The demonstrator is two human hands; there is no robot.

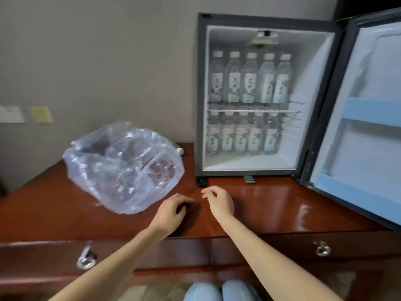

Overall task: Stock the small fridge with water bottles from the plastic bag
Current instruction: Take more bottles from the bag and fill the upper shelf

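The small fridge [200, 94] stands open on the wooden dresser top [271, 205], its door [364, 131] swung out to the right. Several water bottles [249, 78] line the upper wire shelf, and several more water bottles [240, 135] stand on the fridge floor below. Left of the fridge lies the crumpled clear plastic bag [123, 166]; a white bottle cap [180, 151] peeks out behind it. My left hand [171, 210] hovers over the dresser with loosely curled fingers, holding nothing, just right of the bag. My right hand [219, 202] hangs relaxed beside it, also holding nothing.
Two dresser drawers with metal ring pulls [86, 260] [322, 249] face me below the top. The open door overhangs the dresser's right side. A white wall plate [10, 114] and a yellow note [41, 114] are on the wall at left. Knees in blue fabric [219, 291] show at the bottom.
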